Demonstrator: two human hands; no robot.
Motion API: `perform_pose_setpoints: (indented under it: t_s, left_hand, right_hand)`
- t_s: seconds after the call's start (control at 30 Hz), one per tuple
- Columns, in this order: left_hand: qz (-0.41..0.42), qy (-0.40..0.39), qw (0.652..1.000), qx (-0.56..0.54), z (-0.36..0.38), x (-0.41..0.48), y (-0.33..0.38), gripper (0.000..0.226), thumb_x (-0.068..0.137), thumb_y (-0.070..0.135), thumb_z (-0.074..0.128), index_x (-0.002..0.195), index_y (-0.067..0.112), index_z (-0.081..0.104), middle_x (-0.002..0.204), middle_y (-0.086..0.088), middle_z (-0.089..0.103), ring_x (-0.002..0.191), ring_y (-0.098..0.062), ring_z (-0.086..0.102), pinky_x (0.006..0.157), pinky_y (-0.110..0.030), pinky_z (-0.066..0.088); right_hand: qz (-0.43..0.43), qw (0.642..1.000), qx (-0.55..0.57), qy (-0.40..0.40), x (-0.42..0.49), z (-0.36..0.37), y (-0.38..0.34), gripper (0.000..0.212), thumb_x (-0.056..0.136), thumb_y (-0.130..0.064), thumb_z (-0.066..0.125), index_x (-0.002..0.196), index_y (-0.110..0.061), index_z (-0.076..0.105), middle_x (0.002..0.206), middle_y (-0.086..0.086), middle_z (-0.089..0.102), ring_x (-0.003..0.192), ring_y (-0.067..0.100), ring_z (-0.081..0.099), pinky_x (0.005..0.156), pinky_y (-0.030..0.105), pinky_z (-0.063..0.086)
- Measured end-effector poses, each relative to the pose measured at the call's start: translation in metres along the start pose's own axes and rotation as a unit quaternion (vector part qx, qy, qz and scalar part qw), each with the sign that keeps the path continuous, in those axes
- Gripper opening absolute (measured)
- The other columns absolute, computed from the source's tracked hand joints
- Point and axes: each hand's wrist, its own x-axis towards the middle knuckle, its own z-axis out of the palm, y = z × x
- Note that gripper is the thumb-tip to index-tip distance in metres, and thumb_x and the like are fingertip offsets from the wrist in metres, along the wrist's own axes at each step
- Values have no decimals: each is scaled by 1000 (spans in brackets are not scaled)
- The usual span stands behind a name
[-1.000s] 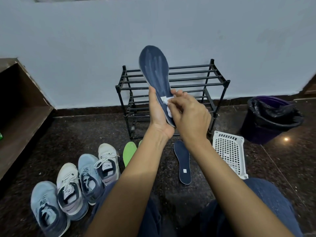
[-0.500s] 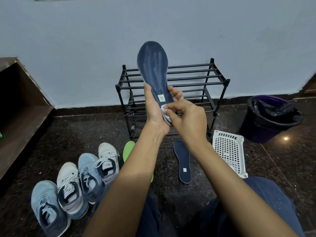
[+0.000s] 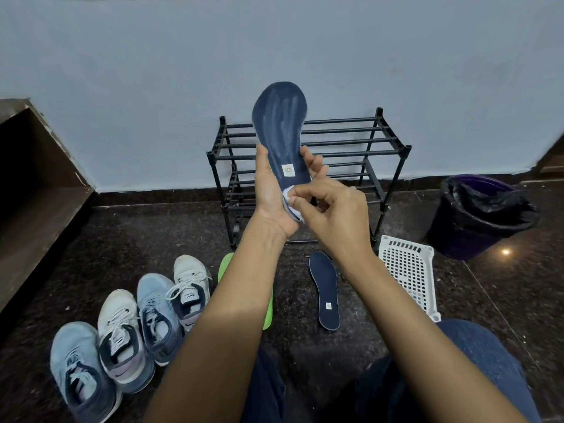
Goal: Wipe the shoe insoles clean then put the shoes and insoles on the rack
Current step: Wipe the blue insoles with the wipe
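Fingers (image 3: 312,161) of the left hand (image 3: 271,203) are curled round a navy insole (image 3: 280,126), held upright, toe up. A white wipe (image 3: 289,195) is pinched against its heel by the right hand (image 3: 338,221). Behind the fingers stands the black shoe rack (image 3: 351,140); below them a second navy insole (image 3: 325,288) lies on the floor (image 3: 152,233).
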Motion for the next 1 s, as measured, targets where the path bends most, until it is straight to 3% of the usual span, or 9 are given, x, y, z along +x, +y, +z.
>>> perform_pose_setpoints:
  t_s: [0.1, 0.2, 0.33, 0.47, 0.57, 0.67, 0.77, 0.93, 1.0]
  left_hand:
    - [-9, 19, 999, 37, 4, -3, -7, 66, 94, 66, 29, 79, 9, 58, 68, -3, 60, 61, -14, 63, 62, -21, 56]
    - [-26, 23, 998, 56, 3, -4, -10, 68, 93, 70, 27, 83, 10, 59, 77, -3, 62, 66, -13, 66, 68, -23, 56]
    - [-13, 16, 1000, 21, -3, 0, -2, 62, 96, 61, 33, 84, 7, 60, 74, -3, 60, 65, -15, 67, 75, -27, 57]
    - [19, 8, 1000, -13, -9, 5, 8, 54, 97, 56, 37, 88, 8, 61, 72, -5, 61, 63, -17, 64, 70, -30, 58]
    - [15, 11, 1000, -24, -6, 4, 6, 63, 97, 62, 30, 91, 8, 61, 74, -4, 62, 64, -16, 65, 69, -28, 57]
    - [2, 32, 999, 10, -1, 0, -5, 67, 95, 66, 28, 85, 9, 61, 73, -2, 62, 67, -14, 68, 68, -23, 56]
    - [-5, 44, 999, 25, -1, -3, -10, 66, 93, 69, 31, 80, 11, 59, 75, -1, 59, 71, -11, 68, 66, -22, 56]
    - [24, 59, 998, -17, -5, 1, -2, 60, 95, 63, 35, 81, 10, 58, 69, 0, 57, 66, -15, 67, 88, -29, 51]
    - [44, 52, 998, -5, -6, 2, 0, 58, 96, 61, 34, 81, 11, 58, 67, 0, 57, 65, -15, 66, 85, -32, 52]
  right_hand:
    - [-10, 998, -26, 65, 8, 10, 0, 9, 76, -24, 71, 84, -22, 76, 93, -6, 74, 90, 8, 68, 73, 44, 51]
    - [-33, 989, -95, 106, 9, 14, -4, 7, 77, -19, 73, 83, -21, 75, 97, -4, 74, 100, 10, 66, 72, 35, 42]
    - [28, 999, -24, 0, 2, 5, -2, 9, 80, -24, 71, 88, -25, 76, 93, -7, 73, 79, 8, 66, 72, 35, 49]
    - [75, 992, 56, -84, -5, -4, -2, 7, 81, -25, 73, 86, -27, 76, 75, -9, 70, 55, 0, 49, 59, 13, 35]
    - [70, 995, 62, -37, -3, 1, -3, 9, 78, -20, 74, 84, -25, 77, 79, -11, 71, 60, -3, 52, 64, 14, 40]
    - [45, 998, 10, 33, 5, 11, -3, 10, 77, -25, 72, 86, -24, 76, 91, -9, 73, 76, 1, 64, 74, 31, 49]
    - [23, 994, -78, 75, 8, 20, -4, 13, 79, -31, 69, 88, -25, 75, 104, -8, 72, 90, 10, 68, 74, 33, 42]
    - [80, 992, -91, -31, 5, 9, -8, 13, 83, -37, 67, 91, -31, 74, 80, -8, 72, 71, 19, 64, 72, 36, 51]
    - [98, 989, -85, -67, 2, 2, -9, 12, 83, -37, 67, 91, -32, 74, 75, -8, 70, 70, 17, 63, 71, 33, 50]
